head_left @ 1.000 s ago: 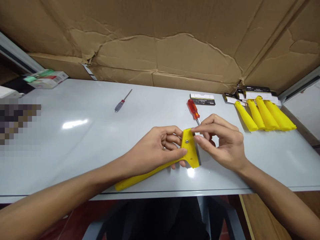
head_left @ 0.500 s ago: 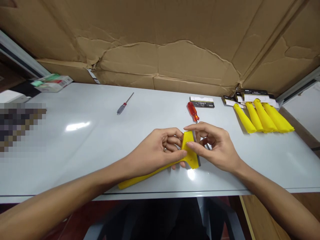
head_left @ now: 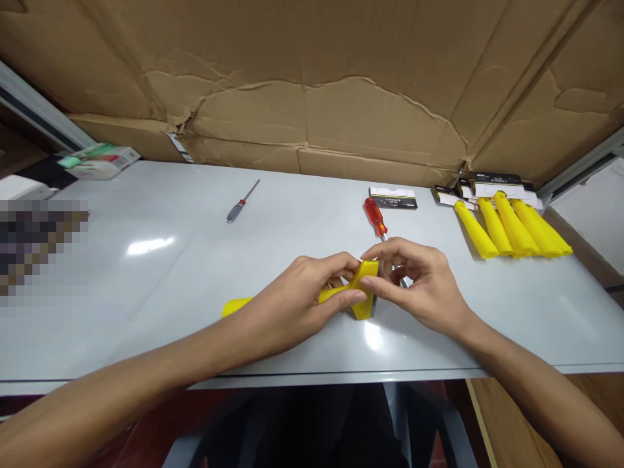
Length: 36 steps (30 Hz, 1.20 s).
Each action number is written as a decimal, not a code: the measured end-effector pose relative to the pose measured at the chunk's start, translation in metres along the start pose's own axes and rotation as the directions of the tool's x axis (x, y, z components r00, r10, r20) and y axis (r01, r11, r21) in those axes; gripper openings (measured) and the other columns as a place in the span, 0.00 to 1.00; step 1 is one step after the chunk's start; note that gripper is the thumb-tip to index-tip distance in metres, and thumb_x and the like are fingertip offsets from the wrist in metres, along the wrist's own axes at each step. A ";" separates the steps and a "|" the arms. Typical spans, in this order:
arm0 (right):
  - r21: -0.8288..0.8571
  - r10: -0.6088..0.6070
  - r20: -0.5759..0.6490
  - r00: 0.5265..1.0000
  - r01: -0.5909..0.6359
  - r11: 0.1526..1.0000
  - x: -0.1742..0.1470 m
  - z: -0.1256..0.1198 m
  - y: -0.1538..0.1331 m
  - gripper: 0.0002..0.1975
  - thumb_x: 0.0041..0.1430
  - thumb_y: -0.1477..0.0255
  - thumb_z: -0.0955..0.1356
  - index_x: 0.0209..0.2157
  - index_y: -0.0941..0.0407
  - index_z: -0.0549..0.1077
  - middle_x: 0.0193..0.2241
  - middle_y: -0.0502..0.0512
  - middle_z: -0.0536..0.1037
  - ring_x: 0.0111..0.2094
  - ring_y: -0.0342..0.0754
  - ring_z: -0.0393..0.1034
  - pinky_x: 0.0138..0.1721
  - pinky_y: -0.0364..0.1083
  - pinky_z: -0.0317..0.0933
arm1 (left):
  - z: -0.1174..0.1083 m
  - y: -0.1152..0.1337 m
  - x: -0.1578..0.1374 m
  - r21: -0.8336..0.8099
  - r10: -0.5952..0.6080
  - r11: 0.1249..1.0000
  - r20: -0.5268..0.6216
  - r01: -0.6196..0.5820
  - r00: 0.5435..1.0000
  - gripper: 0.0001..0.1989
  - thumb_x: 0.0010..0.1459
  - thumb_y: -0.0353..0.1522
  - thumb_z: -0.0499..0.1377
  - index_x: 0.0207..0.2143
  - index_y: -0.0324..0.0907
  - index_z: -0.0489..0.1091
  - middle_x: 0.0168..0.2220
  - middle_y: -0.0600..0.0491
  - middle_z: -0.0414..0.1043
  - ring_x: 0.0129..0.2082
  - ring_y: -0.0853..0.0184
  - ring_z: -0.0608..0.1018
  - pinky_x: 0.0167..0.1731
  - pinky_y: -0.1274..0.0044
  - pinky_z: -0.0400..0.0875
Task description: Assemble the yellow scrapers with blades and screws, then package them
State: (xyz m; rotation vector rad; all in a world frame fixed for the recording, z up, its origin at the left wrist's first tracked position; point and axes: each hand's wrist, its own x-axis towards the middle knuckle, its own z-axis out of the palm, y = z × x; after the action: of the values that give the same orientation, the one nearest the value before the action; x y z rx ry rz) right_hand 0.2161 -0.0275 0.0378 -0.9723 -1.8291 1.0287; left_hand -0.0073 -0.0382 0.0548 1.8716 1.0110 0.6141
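Observation:
A yellow scraper (head_left: 366, 305) with a dark blade strip along its right edge is held above the table between both hands. My left hand (head_left: 312, 296) is closed around the neck of its handle, thumb on the near face; the handle's end shows left of my wrist. My right hand (head_left: 416, 276) pinches the head near the blade, thumb in front and fingers behind. Just beyond my right hand lies a red-handled screwdriver (head_left: 375, 216), its shaft partly hidden by the fingers.
Farther left lies a small grey-and-red screwdriver (head_left: 236, 210). A black-and-white packet (head_left: 394, 197) lies near the back. Several yellow scrapers (head_left: 517, 227) with card sleeves rest at the right. A carton (head_left: 104, 162) stands back left, and cardboard (head_left: 312, 117) walls the far side of the table (head_left: 160, 292).
The scraper has turned in my hands: its handle end has swung away from the table's front edge, and the head shows narrower. My right hand keeps its pinch, almost in place.

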 end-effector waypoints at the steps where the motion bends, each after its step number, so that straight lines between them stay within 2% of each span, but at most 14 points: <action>1: 0.003 -0.001 0.002 1.000 0.001 1.000 0.000 0.000 0.001 0.15 0.55 0.68 0.79 0.45 0.54 0.82 0.29 0.48 0.74 0.28 0.34 0.69 0.26 0.32 0.62 | 0.000 0.000 0.001 0.003 0.007 1.000 -0.010 -0.007 1.000 0.09 0.69 0.39 0.59 0.43 0.43 0.74 0.40 0.53 0.82 0.37 0.67 0.82 0.37 0.77 0.76; 6: 0.081 -0.006 0.077 0.997 0.000 0.997 0.002 -0.012 -0.001 0.15 0.67 0.61 0.72 0.47 0.56 0.82 0.34 0.53 0.79 0.27 0.35 0.71 0.24 0.35 0.64 | 0.000 -0.001 0.004 0.025 0.068 0.997 -0.068 -0.066 0.995 0.09 0.69 0.37 0.59 0.36 0.43 0.72 0.32 0.57 0.79 0.30 0.71 0.78 0.32 0.80 0.72; 8: 0.056 0.004 -0.009 1.000 -0.003 0.998 0.010 -0.023 0.000 0.18 0.70 0.58 0.68 0.45 0.58 0.81 0.32 0.53 0.79 0.24 0.36 0.69 0.23 0.37 0.62 | -0.003 -0.003 0.004 0.120 0.142 0.984 -0.114 -0.129 0.983 0.07 0.70 0.35 0.59 0.37 0.43 0.72 0.32 0.57 0.79 0.30 0.71 0.78 0.32 0.79 0.72; 10: -0.121 0.002 -0.156 0.988 -0.021 0.992 0.023 -0.032 0.006 0.19 0.70 0.57 0.67 0.41 0.59 0.81 0.30 0.54 0.78 0.24 0.37 0.68 0.26 0.39 0.61 | -0.006 -0.010 0.006 0.321 0.317 0.913 -0.167 -0.253 0.934 0.05 0.71 0.32 0.57 0.40 0.42 0.72 0.35 0.54 0.80 0.31 0.69 0.79 0.33 0.77 0.74; 12: -0.392 -0.015 -0.195 0.981 -0.064 0.918 0.040 -0.037 0.018 0.18 0.69 0.59 0.68 0.43 0.59 0.80 0.31 0.55 0.78 0.27 0.39 0.68 0.31 0.41 0.61 | -0.010 -0.020 0.009 0.572 0.565 0.716 -0.139 -0.400 0.813 0.06 0.71 0.29 0.55 0.44 0.42 0.72 0.39 0.49 0.82 0.36 0.65 0.82 0.38 0.73 0.77; 14: -0.602 0.022 -0.103 0.994 -0.080 0.794 0.057 -0.037 0.031 0.22 0.66 0.60 0.69 0.55 0.58 0.77 0.34 0.56 0.79 0.29 0.42 0.68 0.36 0.44 0.60 | -0.014 -0.033 0.013 0.767 0.755 0.429 -0.015 -0.477 0.655 0.07 0.69 0.26 0.55 0.45 0.41 0.72 0.45 0.44 0.82 0.41 0.61 0.83 0.43 0.67 0.80; 16: -0.696 0.090 0.002 0.996 -0.063 0.715 0.070 -0.033 0.042 0.31 0.63 0.63 0.70 0.65 0.58 0.69 0.36 0.58 0.79 0.31 0.44 0.67 0.37 0.45 0.58 | -0.018 -0.044 0.018 0.863 0.835 0.157 0.145 -0.481 0.532 0.07 0.68 0.24 0.56 0.45 0.39 0.72 0.46 0.42 0.82 0.42 0.59 0.83 0.42 0.66 0.81; 18: -0.674 0.129 0.045 0.991 -0.065 0.735 0.076 -0.033 0.049 0.37 0.59 0.68 0.70 0.69 0.58 0.63 0.35 0.57 0.79 0.32 0.45 0.67 0.36 0.45 0.58 | -0.021 -0.051 0.022 0.883 0.837 -0.015 0.268 -0.469 0.477 0.07 0.67 0.23 0.56 0.42 0.39 0.73 0.42 0.43 0.83 0.38 0.59 0.83 0.37 0.68 0.81; 20: -0.522 0.139 0.019 0.990 -0.109 0.846 0.075 -0.039 0.049 0.41 0.56 0.71 0.70 0.71 0.56 0.60 0.35 0.55 0.79 0.29 0.43 0.66 0.33 0.44 0.59 | -0.022 -0.054 0.025 0.872 0.799 -0.036 0.318 -0.488 0.510 0.08 0.68 0.22 0.55 0.39 0.40 0.73 0.38 0.45 0.82 0.35 0.61 0.82 0.32 0.69 0.79; 22: -0.263 0.142 -0.067 0.988 -0.155 0.952 0.071 -0.051 0.045 0.43 0.55 0.71 0.69 0.72 0.52 0.56 0.35 0.52 0.78 0.23 0.39 0.62 0.27 0.42 0.55 | -0.022 -0.055 0.027 0.855 0.739 0.031 0.329 -0.517 0.588 0.11 0.70 0.23 0.53 0.38 0.41 0.73 0.37 0.47 0.82 0.34 0.61 0.82 0.31 0.69 0.78; 26: 0.110 0.089 -0.397 0.914 -0.049 0.993 0.063 -0.073 0.032 0.42 0.58 0.70 0.68 0.71 0.41 0.51 0.35 0.49 0.76 0.18 0.37 0.54 0.19 0.42 0.45 | -0.019 -0.056 0.031 0.831 0.682 0.086 0.353 -0.549 0.641 0.13 0.71 0.24 0.52 0.36 0.42 0.73 0.36 0.47 0.81 0.35 0.60 0.81 0.32 0.68 0.78; 28: 0.118 0.042 -0.494 0.868 0.019 0.993 0.061 -0.074 0.029 0.40 0.61 0.66 0.69 0.70 0.39 0.48 0.40 0.51 0.77 0.21 0.38 0.57 0.20 0.44 0.49 | -0.018 -0.057 0.032 0.811 0.681 0.152 0.329 -0.566 0.655 0.13 0.71 0.24 0.52 0.36 0.42 0.73 0.37 0.46 0.81 0.37 0.59 0.81 0.34 0.67 0.78; 32: 0.091 -0.005 -0.526 0.851 0.063 0.994 0.058 -0.062 0.030 0.43 0.62 0.61 0.72 0.70 0.38 0.43 0.43 0.53 0.76 0.24 0.40 0.61 0.23 0.44 0.56 | -0.017 -0.056 0.032 0.762 0.656 0.298 0.275 -0.575 0.703 0.13 0.71 0.24 0.51 0.37 0.42 0.73 0.39 0.46 0.81 0.39 0.59 0.81 0.38 0.65 0.79; 36: 0.001 -0.057 -0.535 0.843 0.068 0.998 0.055 -0.053 0.032 0.48 0.63 0.55 0.72 0.72 0.38 0.38 0.42 0.55 0.75 0.24 0.40 0.63 0.24 0.45 0.60 | -0.017 -0.055 0.032 0.781 0.667 0.216 0.320 -0.586 0.673 0.13 0.71 0.23 0.52 0.35 0.42 0.72 0.38 0.46 0.80 0.38 0.60 0.80 0.36 0.67 0.77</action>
State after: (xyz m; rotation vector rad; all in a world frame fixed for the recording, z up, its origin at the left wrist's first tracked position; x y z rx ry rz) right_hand 0.2502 0.0483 0.0427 -1.0531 -1.3675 0.6428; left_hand -0.0241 0.0111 0.0151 3.2879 0.5213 0.7176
